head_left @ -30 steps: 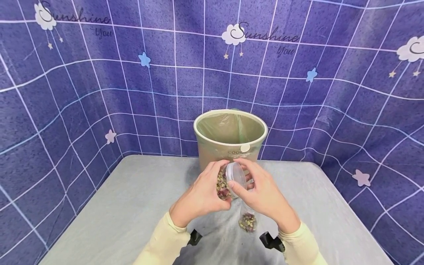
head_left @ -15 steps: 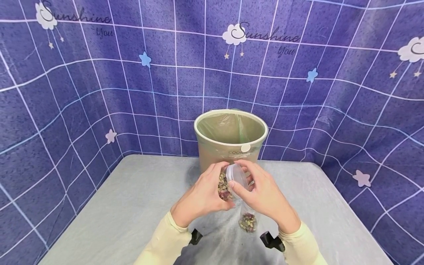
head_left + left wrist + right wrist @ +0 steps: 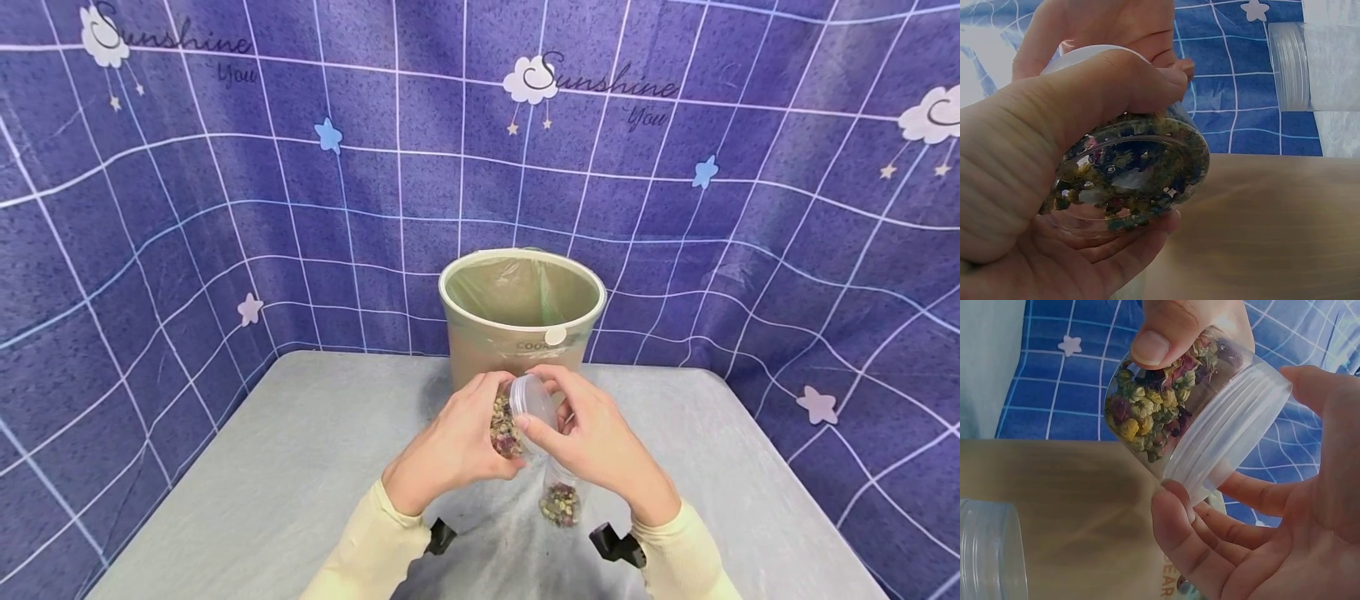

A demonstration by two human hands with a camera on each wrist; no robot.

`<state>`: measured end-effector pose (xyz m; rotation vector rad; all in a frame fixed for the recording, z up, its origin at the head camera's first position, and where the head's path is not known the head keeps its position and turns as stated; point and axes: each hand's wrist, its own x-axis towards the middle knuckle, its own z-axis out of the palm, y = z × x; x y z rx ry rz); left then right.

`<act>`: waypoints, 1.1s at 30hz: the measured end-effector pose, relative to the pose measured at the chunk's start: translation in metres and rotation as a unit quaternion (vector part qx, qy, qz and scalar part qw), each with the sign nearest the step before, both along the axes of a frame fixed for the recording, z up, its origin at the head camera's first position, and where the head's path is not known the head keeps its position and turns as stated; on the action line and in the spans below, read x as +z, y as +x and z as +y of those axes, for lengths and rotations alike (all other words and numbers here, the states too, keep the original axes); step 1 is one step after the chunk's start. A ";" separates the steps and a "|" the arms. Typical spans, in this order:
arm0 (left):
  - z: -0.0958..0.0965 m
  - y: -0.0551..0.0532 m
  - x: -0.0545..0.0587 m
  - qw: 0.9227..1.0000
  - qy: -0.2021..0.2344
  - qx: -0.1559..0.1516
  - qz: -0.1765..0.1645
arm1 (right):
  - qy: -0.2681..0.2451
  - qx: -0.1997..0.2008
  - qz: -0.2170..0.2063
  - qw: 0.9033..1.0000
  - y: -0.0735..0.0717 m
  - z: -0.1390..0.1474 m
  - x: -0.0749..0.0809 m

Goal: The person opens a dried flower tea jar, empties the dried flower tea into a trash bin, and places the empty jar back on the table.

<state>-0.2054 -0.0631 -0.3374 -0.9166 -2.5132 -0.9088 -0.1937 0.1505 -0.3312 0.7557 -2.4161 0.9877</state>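
Note:
A clear plastic jar [image 3: 504, 425] of dried flower buds lies tilted between the two hands, above the table. My left hand [image 3: 456, 437] grips its body, thumb across one side and fingers around the other, as the left wrist view shows. At the jar's other end is a frosted, ridged screw lid [image 3: 1222, 431]. My right hand [image 3: 596, 433] holds this lid by its edge between thumb and fingers. Beneath the right hand, a second clear jar [image 3: 561, 503] with dried flowers in its bottom stands on the table, its top partly hidden.
A beige bin [image 3: 480, 354] with a clear liner stands behind the hands, its wide mouth uncovered. The grey table [image 3: 337, 433] reaches out on both sides. Blue grid-patterned cloth [image 3: 360, 208] hangs around the back and sides. Small dark crumbs lie near the second jar.
Both hands have come slightly down toward the person with the jar. The flowers inside have shifted a little. The second jar and bin stay put.

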 end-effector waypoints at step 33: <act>-0.005 -0.002 0.001 0.999 -0.029 -0.016 -0.003 | 0.022 0.122 0.016 0.992 -0.007 0.012 -0.002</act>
